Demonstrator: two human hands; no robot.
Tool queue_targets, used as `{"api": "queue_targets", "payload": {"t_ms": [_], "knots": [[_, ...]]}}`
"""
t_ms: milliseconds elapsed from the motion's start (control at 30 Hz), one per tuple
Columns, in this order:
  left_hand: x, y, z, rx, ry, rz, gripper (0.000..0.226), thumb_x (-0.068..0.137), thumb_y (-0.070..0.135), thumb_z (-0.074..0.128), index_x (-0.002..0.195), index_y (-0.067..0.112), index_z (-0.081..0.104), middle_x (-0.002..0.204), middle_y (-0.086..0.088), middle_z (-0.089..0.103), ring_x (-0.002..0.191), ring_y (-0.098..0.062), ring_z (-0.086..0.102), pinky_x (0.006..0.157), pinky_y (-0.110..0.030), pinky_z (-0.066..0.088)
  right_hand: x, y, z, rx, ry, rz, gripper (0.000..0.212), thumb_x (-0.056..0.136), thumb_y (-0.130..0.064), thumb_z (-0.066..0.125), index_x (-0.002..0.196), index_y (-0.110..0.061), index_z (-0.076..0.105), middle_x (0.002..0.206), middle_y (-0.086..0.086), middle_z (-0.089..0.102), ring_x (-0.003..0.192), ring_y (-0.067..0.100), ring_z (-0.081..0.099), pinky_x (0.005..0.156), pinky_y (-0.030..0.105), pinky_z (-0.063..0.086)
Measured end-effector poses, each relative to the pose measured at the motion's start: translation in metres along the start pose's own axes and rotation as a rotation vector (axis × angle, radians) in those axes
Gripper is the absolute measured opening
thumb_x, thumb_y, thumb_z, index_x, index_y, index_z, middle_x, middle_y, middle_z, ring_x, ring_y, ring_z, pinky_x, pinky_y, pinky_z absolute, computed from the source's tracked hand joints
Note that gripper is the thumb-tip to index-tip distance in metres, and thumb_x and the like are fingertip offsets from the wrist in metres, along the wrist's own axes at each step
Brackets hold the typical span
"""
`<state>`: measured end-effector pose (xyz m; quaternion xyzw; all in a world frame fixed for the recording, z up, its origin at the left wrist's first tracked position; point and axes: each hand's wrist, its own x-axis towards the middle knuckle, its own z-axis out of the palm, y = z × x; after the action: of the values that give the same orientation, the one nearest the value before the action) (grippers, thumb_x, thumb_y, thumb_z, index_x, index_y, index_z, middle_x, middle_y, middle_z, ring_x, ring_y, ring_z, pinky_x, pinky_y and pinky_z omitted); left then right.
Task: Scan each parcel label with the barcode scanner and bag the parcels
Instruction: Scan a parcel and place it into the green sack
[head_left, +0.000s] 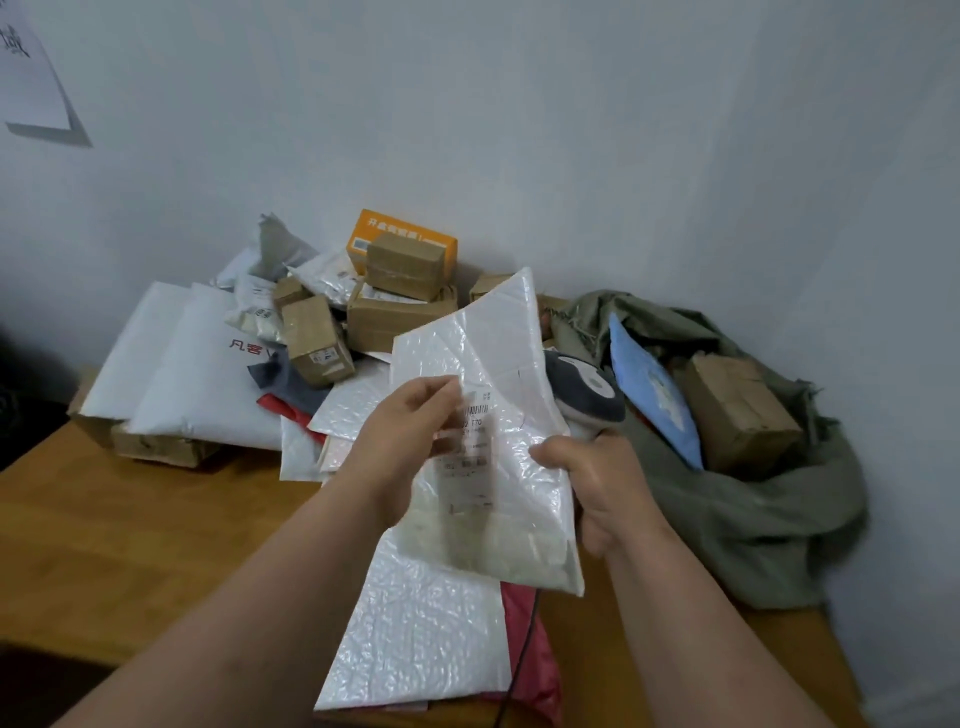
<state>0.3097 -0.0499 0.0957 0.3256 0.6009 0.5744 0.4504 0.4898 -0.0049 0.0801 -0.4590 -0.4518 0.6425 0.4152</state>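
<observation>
The green sack (753, 525) slumps open on the worktop (130, 519) by the wall, with a brown box (737, 410) and blue parcel (654, 395) inside. Left hand (410, 431) pinches a white mailer (498, 441) by its label; right hand (597, 483) grips the scanner (584, 389) just behind it. Bare wood front-left; parcel pile (322, 332) crowds the back.

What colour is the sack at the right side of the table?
The sack is dull olive green, seen in the head view.

Glossy plastic mailer (498, 415), matt wooden table (130, 530), rough cloth sack (753, 530).
</observation>
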Motion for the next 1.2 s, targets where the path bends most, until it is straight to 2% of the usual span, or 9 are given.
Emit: {"api": "queue_targets", "payload": {"t_ms": [100, 200, 333, 467, 567, 700, 867, 1033, 1200], "knots": [[0.010, -0.020, -0.026, 0.146, 0.212, -0.077, 0.068, 0.090, 0.045, 0.068, 0.149, 0.028, 0.038, 0.150, 0.001, 0.044, 0.132, -0.026, 0.046, 0.104, -0.046, 0.042, 0.000, 0.001, -0.009, 0.148, -0.044, 0.015, 0.027, 0.076, 0.015, 0.065, 0.100, 0.005, 0.074, 0.093, 0.026, 0.074, 0.082, 0.044, 0.072, 0.077, 0.062, 0.058], [0.011, -0.039, -0.050, 0.076, 0.167, -0.329, 0.093, 0.079, 0.055, 0.075, 0.154, 0.027, 0.029, 0.160, -0.003, 0.031, 0.144, -0.035, 0.033, 0.112, -0.055, 0.031, -0.003, 0.003, -0.011, 0.245, -0.129, 0.046, 0.030, 0.064, 0.009, 0.070, 0.093, 0.002, 0.077, 0.095, 0.028, 0.073, 0.080, 0.044, 0.072, 0.071, 0.060, 0.059], [0.008, -0.053, -0.068, -0.152, 0.058, -0.365, 0.041, 0.081, 0.018, 0.075, 0.119, 0.006, 0.065, 0.119, -0.016, 0.070, 0.095, -0.031, 0.072, 0.072, -0.038, 0.060, -0.006, 0.009, -0.008, 0.258, -0.104, 0.090, 0.044, 0.057, 0.001, 0.075, 0.101, 0.003, 0.075, 0.096, 0.028, 0.073, 0.081, 0.044, 0.073, 0.066, 0.055, 0.060], [0.015, -0.051, -0.080, -0.220, 0.239, -0.269, 0.024, 0.088, 0.006, 0.069, 0.112, 0.006, 0.065, 0.116, -0.019, 0.070, 0.107, -0.039, 0.065, 0.093, -0.056, 0.053, -0.005, 0.014, -0.003, 0.188, 0.156, 0.047, 0.046, 0.070, -0.022, 0.085, 0.112, -0.010, 0.072, 0.102, 0.011, 0.078, 0.095, 0.034, 0.074, 0.088, 0.052, 0.058], [0.023, -0.046, -0.087, -0.147, 0.295, -0.218, 0.007, 0.091, 0.015, 0.070, 0.097, 0.014, 0.067, 0.114, -0.018, 0.068, 0.112, -0.042, 0.061, 0.095, -0.062, 0.050, -0.008, 0.021, -0.003, 0.098, 0.298, 0.018, 0.037, 0.074, -0.028, 0.086, 0.107, -0.017, 0.073, 0.094, 0.000, 0.079, 0.091, 0.023, 0.074, 0.078, 0.036, 0.060], [0.029, -0.046, -0.090, -0.128, 0.290, -0.156, 0.006, 0.093, 0.019, 0.068, 0.097, 0.024, 0.070, 0.108, -0.010, 0.072, 0.106, -0.038, 0.065, 0.088, -0.059, 0.055, -0.016, 0.026, 0.001, 0.020, 0.314, 0.010, 0.012, 0.079, -0.013, 0.081, 0.086, -0.014, 0.072, 0.072, 0.002, 0.075, 0.059, 0.011, 0.069, 0.049, 0.022, 0.053], [0.035, -0.052, -0.100, -0.193, 0.362, -0.104, 0.009, 0.094, 0.020, 0.067, 0.096, 0.029, 0.070, 0.098, -0.002, 0.074, 0.091, -0.027, 0.070, 0.063, -0.042, 0.059, -0.020, 0.023, -0.003, -0.071, 0.458, -0.059, 0.009, 0.081, -0.014, 0.074, 0.078, -0.006, 0.069, 0.061, 0.002, 0.069, 0.052, 0.011, 0.064, 0.053, 0.027, 0.050], [0.035, -0.050, -0.099, -0.232, 0.346, -0.072, 0.011, 0.095, 0.017, 0.064, 0.103, 0.024, 0.069, 0.101, -0.005, 0.073, 0.089, -0.030, 0.071, 0.059, -0.044, 0.060, -0.034, 0.020, 0.011, -0.158, 0.204, -0.051, 0.013, 0.080, -0.008, 0.074, 0.068, -0.010, 0.069, 0.060, 0.012, 0.067, 0.056, 0.021, 0.063, 0.055, 0.032, 0.051], [0.036, -0.047, -0.096, -0.209, 0.325, -0.047, 0.014, 0.096, 0.018, 0.064, 0.107, 0.024, 0.069, 0.105, -0.006, 0.072, 0.097, -0.034, 0.069, 0.076, -0.059, 0.059, -0.042, 0.026, 0.031, -0.298, 0.077, -0.002, 0.016, 0.079, -0.010, 0.076, 0.067, -0.005, 0.067, 0.056, 0.012, 0.065, 0.050, 0.013, 0.061, 0.050, 0.022, 0.049]]}}
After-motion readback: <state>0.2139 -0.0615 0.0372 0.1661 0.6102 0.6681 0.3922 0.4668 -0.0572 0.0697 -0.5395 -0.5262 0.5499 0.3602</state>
